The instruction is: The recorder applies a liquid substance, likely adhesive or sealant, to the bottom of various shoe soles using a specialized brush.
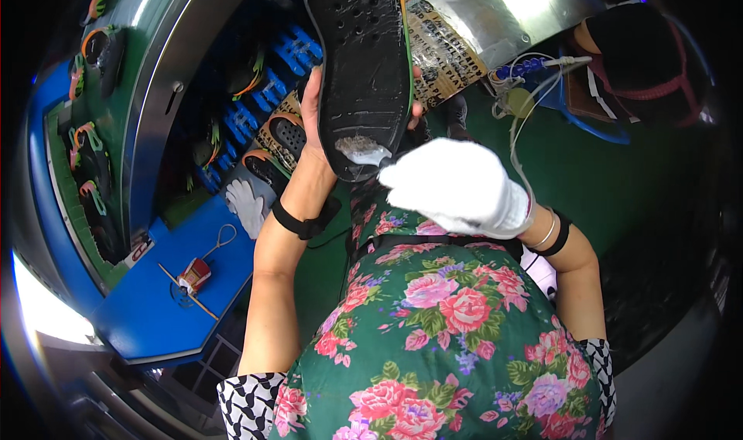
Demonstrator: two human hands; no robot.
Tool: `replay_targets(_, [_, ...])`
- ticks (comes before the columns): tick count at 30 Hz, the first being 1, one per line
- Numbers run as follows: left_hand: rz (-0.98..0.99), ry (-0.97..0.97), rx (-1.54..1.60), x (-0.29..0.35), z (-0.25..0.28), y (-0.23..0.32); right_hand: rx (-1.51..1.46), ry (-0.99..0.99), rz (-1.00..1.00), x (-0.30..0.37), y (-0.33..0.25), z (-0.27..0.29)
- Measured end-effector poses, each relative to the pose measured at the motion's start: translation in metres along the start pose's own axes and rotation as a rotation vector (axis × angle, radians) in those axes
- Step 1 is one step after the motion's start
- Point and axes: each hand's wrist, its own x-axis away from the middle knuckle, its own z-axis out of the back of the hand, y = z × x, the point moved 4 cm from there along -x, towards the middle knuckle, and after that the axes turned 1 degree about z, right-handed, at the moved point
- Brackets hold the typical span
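Note:
My bare left hand (311,119) is wrapped around a black sandal (365,68) from beneath, with the thumb on its left edge and fingertips showing at its right edge. The sandal's inside faces up, dotted with small holes, with a green rim and an orange strap at the upper right. My right hand (457,184), in a white glove, is closed beside the heel. From its fingertips a brush (362,150) with pale, greyish bristles lies against the heel; most of its handle is hidden. Wet-looking shine shows on the heel surface.
More sandals (288,136) lie at left on a patterned brown sheet, near blue racks (267,92). Others hang along a green machine (166,22). On the blue table (155,316) are a small red container (193,273) and a white glove (246,208). Cables (526,123) run at right.

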Motion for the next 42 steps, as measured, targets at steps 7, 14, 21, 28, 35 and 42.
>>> replay_targets(7, [-0.008, -0.061, -0.222, 0.000, -0.002, -0.002, -0.345, 0.008, -0.209, -0.009, 0.005, 0.015])
replay_targets(14, [0.079, 0.140, -0.212, 0.005, -0.007, 0.017, -0.023, -0.180, 0.020, 0.003, -0.004, -0.002])
replay_targets(21, [0.123, 0.200, -0.262, 0.014, 0.009, 0.027, -0.071, -0.135, 0.071, -0.009, 0.000, 0.015])
replay_targets(28, [0.123, 0.218, -0.238, 0.012, -0.011, 0.023, -0.258, -0.216, 0.011, -0.006, -0.008, 0.002])
replay_targets(35, [0.130, 0.385, -0.274, 0.014, -0.002, 0.029, 0.067, -0.182, 0.083, 0.000, -0.009, -0.009])
replay_targets(42, [0.061, 0.148, -0.171, 0.013, -0.005, 0.035, -0.160, -0.016, -0.083, -0.026, 0.007, 0.015])
